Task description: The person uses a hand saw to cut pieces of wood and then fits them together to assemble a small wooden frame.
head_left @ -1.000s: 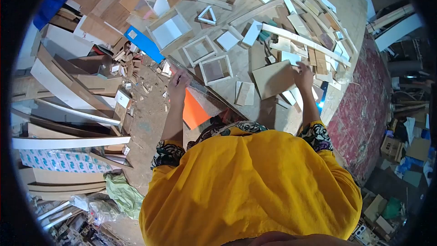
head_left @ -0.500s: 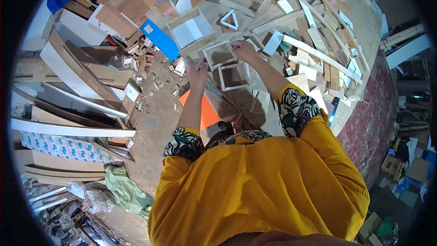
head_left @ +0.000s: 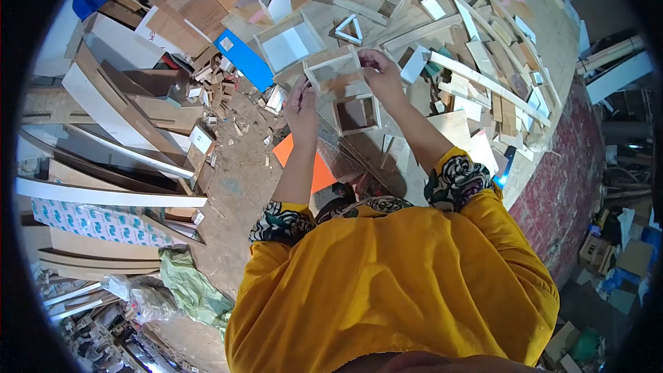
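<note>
A small rectangular wooden frame (head_left: pixel 330 62) is held up between my two hands, tilted over the worktable. My left hand (head_left: pixel 302 106) grips its left end with the fingers closed. At the opposite end, my right hand (head_left: pixel 381 74) has its fingers closed on the frame's right side. Just below it on the table lies a second small wooden frame (head_left: pixel 360 130). Beyond the held frame stands a larger open wooden box with a white bottom (head_left: pixel 290 43). A small triangular wooden frame (head_left: pixel 349 28) lies to the right of that box.
Several strips and offcuts, including a long white-edged strip (head_left: pixel 483 84), cover the table's right side. A blue board (head_left: pixel 243 59) lies left of the box. Curved panels (head_left: pixel 103 107) lean at the left. An orange sheet (head_left: pixel 322 174) lies near my body.
Both hands have turned the wooden frame and lifted it slightly, so it now tilts away from the second frame. My right hand has shifted a little to the right.
</note>
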Motion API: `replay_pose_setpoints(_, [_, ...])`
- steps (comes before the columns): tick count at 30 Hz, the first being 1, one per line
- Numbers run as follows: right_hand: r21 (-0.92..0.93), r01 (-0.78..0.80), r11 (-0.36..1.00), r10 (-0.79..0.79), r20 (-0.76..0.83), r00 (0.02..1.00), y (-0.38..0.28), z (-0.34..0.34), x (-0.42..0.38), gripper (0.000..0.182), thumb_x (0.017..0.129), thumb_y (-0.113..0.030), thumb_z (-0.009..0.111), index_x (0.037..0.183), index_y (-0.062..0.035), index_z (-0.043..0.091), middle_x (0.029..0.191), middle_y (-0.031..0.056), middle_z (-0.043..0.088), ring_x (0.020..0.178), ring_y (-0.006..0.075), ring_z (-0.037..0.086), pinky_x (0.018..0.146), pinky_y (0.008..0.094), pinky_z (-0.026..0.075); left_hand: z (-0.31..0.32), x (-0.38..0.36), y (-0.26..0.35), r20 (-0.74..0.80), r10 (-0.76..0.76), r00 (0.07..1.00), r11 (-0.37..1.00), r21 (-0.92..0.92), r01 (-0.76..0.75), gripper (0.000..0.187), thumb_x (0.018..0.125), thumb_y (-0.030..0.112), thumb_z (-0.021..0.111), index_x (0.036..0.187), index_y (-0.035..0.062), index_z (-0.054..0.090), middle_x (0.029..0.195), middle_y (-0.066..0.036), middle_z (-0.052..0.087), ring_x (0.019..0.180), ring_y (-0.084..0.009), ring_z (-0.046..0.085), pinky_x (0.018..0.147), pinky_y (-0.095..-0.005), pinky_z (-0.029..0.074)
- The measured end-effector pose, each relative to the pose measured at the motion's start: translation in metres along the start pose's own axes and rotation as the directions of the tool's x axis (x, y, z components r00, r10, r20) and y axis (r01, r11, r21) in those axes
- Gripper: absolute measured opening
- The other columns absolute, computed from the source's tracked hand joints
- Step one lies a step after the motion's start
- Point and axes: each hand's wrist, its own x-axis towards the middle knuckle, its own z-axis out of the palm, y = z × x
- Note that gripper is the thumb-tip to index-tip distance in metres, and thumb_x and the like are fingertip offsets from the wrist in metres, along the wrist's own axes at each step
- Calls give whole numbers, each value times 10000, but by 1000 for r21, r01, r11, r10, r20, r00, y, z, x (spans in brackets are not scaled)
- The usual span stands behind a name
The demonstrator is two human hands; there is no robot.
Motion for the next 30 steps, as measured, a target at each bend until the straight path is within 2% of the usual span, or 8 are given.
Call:
replay_pose_setpoints(5, [388,-27,921,48,-45,998,-24,-43,-50,229,827,9,478,1028,2,588,977,30,593,898,96,515,813,218,395,23,-39,27,68,-64,996,945,-316,82,389,903,75,474,1266,-55,423,1226,-105,497,1051,-171,518,943,-323,419])
replay_pose_setpoints(8, [424,-78,902,130,-95,987,-21,-74,-89,216,866,-39,486,1058,3,577,1008,46,593,952,122,532,870,241,397,39,-66,30,157,-161,974,848,-482,218,401,908,91,476,1276,-50,404,1224,-113,486,1054,-185,523,966,-361,425])
replay_pose_setpoints(11, [422,-94,902,185,-179,966,-14,-99,-131,273,832,-26,521,1099,7,564,1025,43,583,947,135,540,865,253,405,54,-92,29,293,-279,914,872,-322,369,389,908,84,472,1273,-39,415,1206,-108,498,1048,-166,525,932,-330,447])
replay_pose_setpoints(14, [127,-22,992,50,-222,974,4,-118,-176,293,834,-35,541,1122,17,559,1051,94,568,981,173,555,872,282,431,61,-117,17,388,-339,857,914,-81,398,399,904,117,521,1273,-12,443,1114,-68,556,961,-110,539,832,-253,463])
replay_pose_setpoints(20, [189,-187,964,231,-249,941,10,-143,-228,295,844,-74,549,1127,3,577,1041,90,576,956,172,565,844,273,441,71,-149,16,475,-466,747,885,225,409,416,898,124,537,1281,-12,446,975,-42,599,799,-75,552,696,-208,449])
replay_pose_setpoints(25, [292,-264,919,335,-228,914,25,-161,-240,310,839,-115,557,1126,0,584,1037,95,583,942,183,573,834,270,442,86,-157,-1,510,-517,688,849,205,487,451,900,151,537,1303,-11,415,984,-39,593,796,-74,554,667,-206,466])
replay_pose_setpoints(28, [111,-256,960,275,-214,937,37,-174,-240,317,815,-133,572,1106,-10,597,1013,110,602,932,189,586,837,282,450,94,-162,-20,490,-534,689,832,158,532,479,900,173,536,1315,-18,389,997,-46,592,816,-85,564,659,-209,481])
replay_pose_setpoints(30, [4,-335,942,330,-192,924,30,-180,-236,337,832,-110,538,1150,-4,578,1029,62,619,893,115,562,794,245,448,97,-162,-33,463,-550,695,821,148,552,479,899,173,537,1307,-30,389,972,-50,596,807,-89,563,665,-210,480])
